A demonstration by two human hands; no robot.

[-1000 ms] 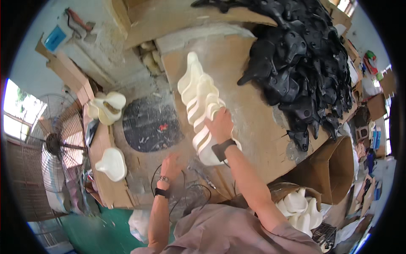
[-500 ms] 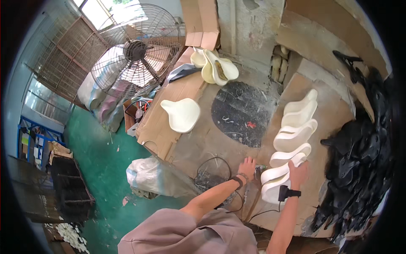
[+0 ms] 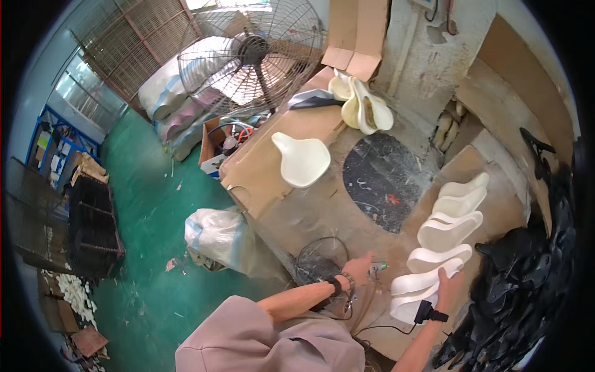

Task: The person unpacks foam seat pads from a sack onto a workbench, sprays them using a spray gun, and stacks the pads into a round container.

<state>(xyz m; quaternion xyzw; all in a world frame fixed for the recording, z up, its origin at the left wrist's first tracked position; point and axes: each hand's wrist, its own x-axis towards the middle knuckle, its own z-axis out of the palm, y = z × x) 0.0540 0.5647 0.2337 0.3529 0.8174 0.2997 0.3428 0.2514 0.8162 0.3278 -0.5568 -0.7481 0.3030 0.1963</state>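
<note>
A row of white, saddle-shaped foam pads (image 3: 449, 230) leans on edge along the right side of the work surface. My right hand (image 3: 447, 289), a black strap on its wrist, is closed on the edge of a white bicycle saddle pad (image 3: 416, 284) at the near end. My left hand (image 3: 357, 270) is low over the table to the left of the row, its fingers pointing forward and somewhat blurred; nothing shows in it. Just right of its fingers lies a small metal and green fitting (image 3: 378, 266). Another white pad (image 3: 302, 162) lies alone on cardboard at the left.
Yellowish saddle pads (image 3: 364, 110) stand clustered at the back. A dark round patch (image 3: 378, 180) marks the table. Black saddle-shaped pieces (image 3: 514, 279) are heaped at right. A cable (image 3: 322, 245) loops near my left arm. A large fan (image 3: 253, 51) and wrapped bundle (image 3: 214, 235) stand left.
The view has shifted, so the table sits farther right. My left hand has drawn back slightly from the small fitting. My right hand stays on the near end of the row.
</note>
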